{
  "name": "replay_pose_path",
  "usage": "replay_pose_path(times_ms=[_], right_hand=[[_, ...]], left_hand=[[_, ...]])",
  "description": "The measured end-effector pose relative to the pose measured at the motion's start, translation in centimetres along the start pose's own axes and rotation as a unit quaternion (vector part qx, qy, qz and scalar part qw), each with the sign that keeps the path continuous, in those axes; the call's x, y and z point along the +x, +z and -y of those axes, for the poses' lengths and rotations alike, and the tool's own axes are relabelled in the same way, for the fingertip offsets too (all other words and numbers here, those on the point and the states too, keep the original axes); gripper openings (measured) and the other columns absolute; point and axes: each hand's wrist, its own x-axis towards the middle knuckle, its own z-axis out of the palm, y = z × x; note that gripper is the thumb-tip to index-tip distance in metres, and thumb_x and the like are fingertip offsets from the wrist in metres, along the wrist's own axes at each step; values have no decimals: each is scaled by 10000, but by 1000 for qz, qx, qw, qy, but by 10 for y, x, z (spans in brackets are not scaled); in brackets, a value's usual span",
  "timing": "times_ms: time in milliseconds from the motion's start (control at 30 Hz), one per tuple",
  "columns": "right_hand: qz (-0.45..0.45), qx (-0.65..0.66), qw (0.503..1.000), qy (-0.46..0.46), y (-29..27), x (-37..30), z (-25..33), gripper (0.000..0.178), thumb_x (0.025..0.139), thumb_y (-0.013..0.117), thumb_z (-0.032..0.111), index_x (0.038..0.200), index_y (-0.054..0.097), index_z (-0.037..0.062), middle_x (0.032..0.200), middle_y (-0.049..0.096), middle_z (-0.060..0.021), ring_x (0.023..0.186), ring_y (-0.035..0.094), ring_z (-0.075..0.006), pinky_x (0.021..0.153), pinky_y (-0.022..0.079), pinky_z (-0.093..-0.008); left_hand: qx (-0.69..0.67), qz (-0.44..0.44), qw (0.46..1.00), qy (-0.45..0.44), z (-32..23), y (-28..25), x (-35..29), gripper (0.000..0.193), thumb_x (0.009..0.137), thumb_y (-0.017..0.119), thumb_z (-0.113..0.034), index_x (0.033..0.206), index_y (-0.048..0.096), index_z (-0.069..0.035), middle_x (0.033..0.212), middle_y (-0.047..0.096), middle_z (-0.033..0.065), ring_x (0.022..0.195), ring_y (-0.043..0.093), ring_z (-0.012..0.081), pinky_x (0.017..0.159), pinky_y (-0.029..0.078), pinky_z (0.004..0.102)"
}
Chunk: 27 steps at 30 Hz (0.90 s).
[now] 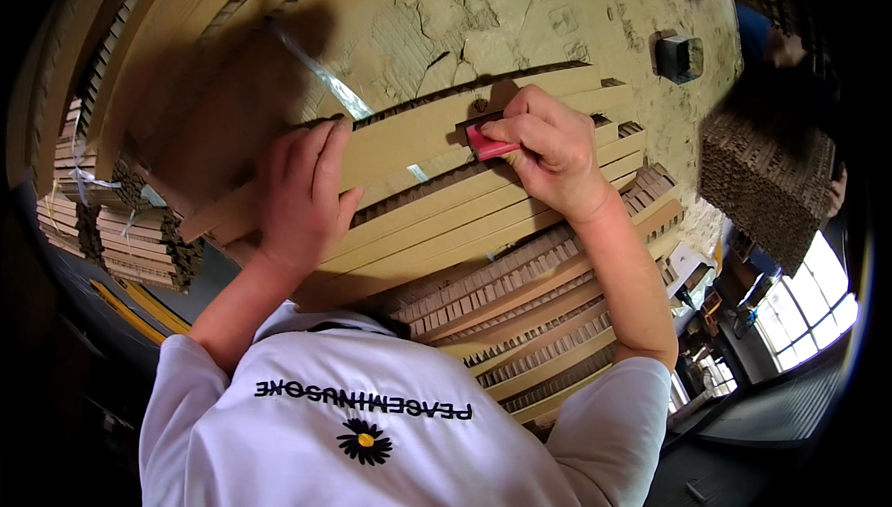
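My left hand (311, 186) lies on a long tan cardboard strip (409, 135), its fingers stretched out along the far edge. My right hand (553, 149) is closed around a small red tool (488, 141) with a dark flat edge, which rests against the same strip towards its right end. The fingers hide part of the tool, so its exact kind is unclear. Several similar cardboard strips (446, 228) lie side by side just nearer to me. Ridged, honeycomb-like cores show along some of their sides.
More cardboard strips (539, 298) lie close to my body. Bundled strips (139, 242) and tall curved-looking ones stand at left. A dark square cup-like container (678, 59) sits far right on the worn, stained tabletop (502, 5). Beyond it, another person's hand (839, 189) touches a cardboard stack (767, 172).
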Motion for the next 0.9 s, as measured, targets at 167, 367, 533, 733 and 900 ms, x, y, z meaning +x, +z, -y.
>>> replay_pose_path(times_ms=[167,367,533,733,900], right_hand=[[-18,130,990,58,-2,-1,1,201,757,779,12,926,752,118,789,623,-40,688,615,-203,613,484,-306],[-384,610,670,177,-38,-20,-6,133,1011,658,156,1116,657,74,929,660,-34,712,545,-133,610,433,-269],[-389,583,686,194,-44,-77,13,137,1018,652,178,1094,656,65,908,656,-45,718,553,-150,644,452,-285],[-460,530,669,245,-39,-115,25,122,992,687,150,1057,661,51,949,682,-57,774,605,-164,839,546,-344],[-440,551,661,255,-29,-123,24,136,988,697,163,1038,660,43,978,688,-62,803,615,-159,858,548,-345]], left_hand=[[-7,-23,1000,8,-3,1,0,793,680,831,-118,1401,519,-9,1299,569,167,1146,547,369,997,429,482],[-23,-36,999,3,-5,-10,4,760,678,839,-90,1368,530,-14,1262,574,164,1148,550,364,990,445,464],[107,-193,975,29,23,-108,58,658,778,818,-147,1366,550,-27,1246,611,192,1146,571,381,981,469,478],[132,-119,975,136,2,-113,37,813,770,827,-370,1421,487,-22,1395,498,209,1265,469,417,1044,387,554],[5,171,981,94,-75,-22,-58,976,654,871,-332,1471,432,-29,1598,286,235,1411,324,475,1126,301,618]])
